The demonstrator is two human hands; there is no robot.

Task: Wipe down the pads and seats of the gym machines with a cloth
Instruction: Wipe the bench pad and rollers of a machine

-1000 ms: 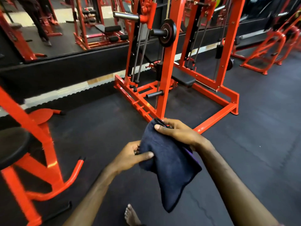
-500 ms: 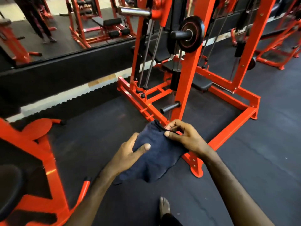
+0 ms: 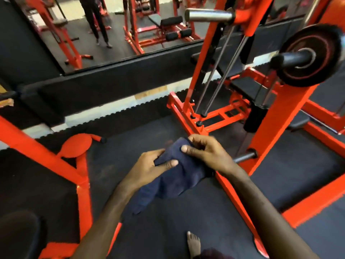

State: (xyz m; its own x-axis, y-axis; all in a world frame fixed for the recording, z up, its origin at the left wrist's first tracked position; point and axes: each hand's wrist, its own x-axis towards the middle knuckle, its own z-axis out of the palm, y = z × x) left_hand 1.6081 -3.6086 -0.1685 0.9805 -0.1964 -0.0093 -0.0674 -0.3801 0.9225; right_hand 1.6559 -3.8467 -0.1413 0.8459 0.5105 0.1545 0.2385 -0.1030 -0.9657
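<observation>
A dark blue cloth (image 3: 177, 176) hangs bunched between both hands at the middle of the view. My left hand (image 3: 149, 169) grips its lower left part, thumb pressed on the fabric. My right hand (image 3: 205, 154) pinches the upper end, fingers curled over it. An orange machine (image 3: 268, 128) stands just beyond my right hand, with a black seat pad (image 3: 246, 88) inside its frame. A second black pad (image 3: 18, 234) shows at the bottom left corner, partly cut off.
A black weight plate (image 3: 308, 55) on a bar juts out at upper right. A short steel peg (image 3: 244, 156) sticks out near my right wrist. An orange frame (image 3: 56, 161) crosses the left. A wall mirror (image 3: 115, 28) reflects a standing person. My bare foot (image 3: 194, 243) is on the black mat.
I have stepped closer to the orange machine, which now fills the right side. The cloth went from hanging long to bunched up, and both hands closed in around it.
</observation>
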